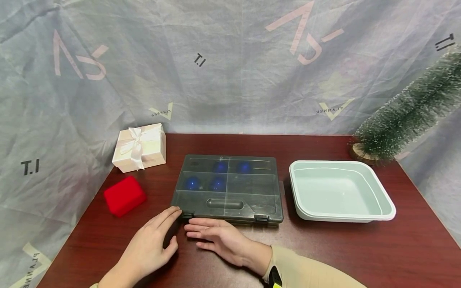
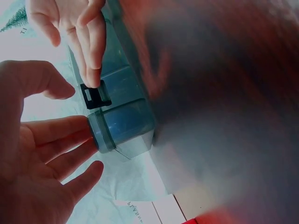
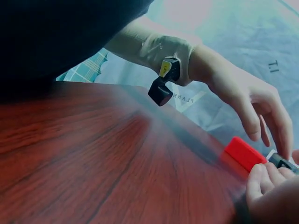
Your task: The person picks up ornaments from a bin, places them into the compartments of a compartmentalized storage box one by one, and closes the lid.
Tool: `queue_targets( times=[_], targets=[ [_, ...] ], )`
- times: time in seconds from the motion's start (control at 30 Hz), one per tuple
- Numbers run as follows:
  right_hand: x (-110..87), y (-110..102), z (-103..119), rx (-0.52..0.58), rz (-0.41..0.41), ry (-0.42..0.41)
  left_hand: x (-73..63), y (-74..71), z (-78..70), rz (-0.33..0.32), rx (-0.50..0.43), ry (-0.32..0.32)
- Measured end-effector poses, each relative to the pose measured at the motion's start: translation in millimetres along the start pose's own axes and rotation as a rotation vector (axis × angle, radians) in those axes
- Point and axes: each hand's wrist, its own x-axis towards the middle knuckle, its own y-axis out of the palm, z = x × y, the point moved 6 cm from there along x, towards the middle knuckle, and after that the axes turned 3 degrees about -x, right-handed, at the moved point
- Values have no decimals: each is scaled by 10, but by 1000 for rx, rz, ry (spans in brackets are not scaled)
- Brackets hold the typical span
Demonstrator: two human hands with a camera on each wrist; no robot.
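Note:
A dark see-through plastic organizer case point(image 1: 252, 186) lies flat with its lid down, several blue balls point(image 1: 217, 183) showing through it. At its front left corner my left hand point(image 1: 151, 240) touches the edge with straight fingertips, thumb apart. My right hand point(image 1: 230, 242) is before the front edge, fingers extended toward the left. In the left wrist view, the right fingertips point(image 2: 93, 77) are right at a black latch point(image 2: 96, 96). A second latch point(image 1: 261, 219) sits farther right on the front edge. Neither hand holds anything.
A red box point(image 1: 125, 196) sits left of the case, with a white gift box point(image 1: 153, 146) with a ribbon bow behind it. To the right stands a pale green basin point(image 1: 338, 218). A small frosted tree point(image 1: 407, 108) stands at the back right, before a grey fabric backdrop point(image 1: 230, 80).

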Motion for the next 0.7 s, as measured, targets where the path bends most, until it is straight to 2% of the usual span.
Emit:
queue_targets(
  times=[0.1, 0.2, 0.3, 0.4, 0.53, 0.63, 0.7],
  targets=[
    [-17, 39, 39, -58, 28, -35, -5, -2, -1, -2, -4, 0],
    [-25, 67, 101, -237, 31, -108, -13, 4, 5, 3, -4, -2],
    [-39, 117, 226, -555, 18, -246, -19, 17, 17, 12, -3, -7],
    [-77, 227, 420, -939, -17, -484, -23, 18, 22, 14, -4, -6],
    [-94, 359, 615, -1417, -143, -753, -19, 5, 13, -2, -1, 15],
    [-17, 373, 649, -1683, -241, -794, -16, -1, 6, -14, 3, 28],
    [53, 354, 644, -1798, -294, -780, -16, -1, 2, -14, 3, 27]
  ],
)
